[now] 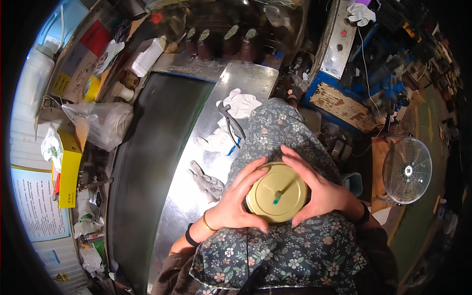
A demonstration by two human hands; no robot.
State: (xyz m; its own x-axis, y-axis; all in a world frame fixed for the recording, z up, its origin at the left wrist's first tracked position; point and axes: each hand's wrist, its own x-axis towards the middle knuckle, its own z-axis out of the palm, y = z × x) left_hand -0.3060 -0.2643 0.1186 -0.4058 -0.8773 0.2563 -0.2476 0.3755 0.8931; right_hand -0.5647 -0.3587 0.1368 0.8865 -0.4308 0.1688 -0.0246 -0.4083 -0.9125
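Over my lap, both hands hold a round container with a gold-coloured lid (pixel 265 189). A short stub with a green end rises from the middle of the lid. My left hand (pixel 239 199) curves round its left side, fingers at the far rim and thumb at the near edge. On the opposite side, my right hand (pixel 322 194) wraps the rim in the same way. The container's body is hidden beneath the lid and hands. A floral apron (pixel 280 255) covers my lap below it.
A metal table (pixel 177 221) at my left bears a grey glove (pixel 206 182), white gloves (pixel 238 103) and dark-handled pliers (pixel 231 123). Beyond it runs a dark conveyor belt (pixel 152 132). Brown shoes (pixel 248 46) stand at the far end. A round fan (pixel 407 170) is at right.
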